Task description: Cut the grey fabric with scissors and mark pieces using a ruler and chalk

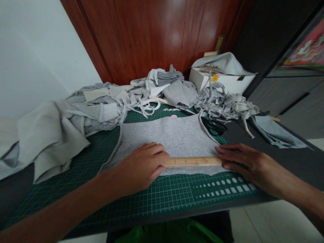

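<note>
A piece of grey knit fabric lies spread on a green cutting mat, with raised, rolled side edges. Across its near part runs a wooden ruler, flat on the cloth. My left hand has its fingers bent and closed on the ruler's left part, which it hides. At the other end, my right hand rests with fingers stretched flat over the ruler's tip and the fabric's right edge; its thumb lies apart on the near side. A small pink disc sits just beyond the fabric.
Heaped grey and white cloth scraps line the back and left. Behind the fabric's right corner lie black-handled scissors and a tangle of fabric strips. A white box stands at the back right, near folded grey cloth.
</note>
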A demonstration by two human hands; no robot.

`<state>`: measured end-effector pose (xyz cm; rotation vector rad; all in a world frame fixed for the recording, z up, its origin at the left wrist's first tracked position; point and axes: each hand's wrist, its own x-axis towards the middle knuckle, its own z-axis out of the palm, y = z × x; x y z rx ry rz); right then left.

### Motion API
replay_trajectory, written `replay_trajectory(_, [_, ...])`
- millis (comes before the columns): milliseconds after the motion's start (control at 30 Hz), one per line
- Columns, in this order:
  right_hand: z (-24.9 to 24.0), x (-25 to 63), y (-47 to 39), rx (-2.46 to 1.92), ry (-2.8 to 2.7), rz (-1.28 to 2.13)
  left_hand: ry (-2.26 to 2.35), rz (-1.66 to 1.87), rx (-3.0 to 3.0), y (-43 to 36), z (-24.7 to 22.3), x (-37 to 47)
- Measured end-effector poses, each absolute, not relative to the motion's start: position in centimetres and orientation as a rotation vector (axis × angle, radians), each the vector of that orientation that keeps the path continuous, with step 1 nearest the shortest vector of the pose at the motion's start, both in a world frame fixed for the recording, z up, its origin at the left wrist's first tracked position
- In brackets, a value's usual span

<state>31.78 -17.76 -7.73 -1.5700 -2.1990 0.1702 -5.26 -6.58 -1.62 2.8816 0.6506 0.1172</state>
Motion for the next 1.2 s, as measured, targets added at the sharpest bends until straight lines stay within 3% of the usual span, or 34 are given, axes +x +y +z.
replay_trajectory(200, [-7.7,31.7,-17.7,-1.540,-2.211,0.139,0.349,0.326,3.129,-9.8,-1.8,-4.4])
replay_trajectory(500, [-7.3,31.3,-17.4,-1.468,-2.227,0.056,0.571,0.439,2.962,-11.4,-4.4,5.9])
replay_trajectory(867, [-6.2,30.7,-17.4,-1.382,-2.289,0.022,0.521,0.193,3.159,-11.9,-3.4,8.8])
replay_trajectory(1200, [-6.3,30.5,-17.4,-1.400,-2.284,0.008,0.643,0.057,3.163,-11.1,-2.9,6.2])
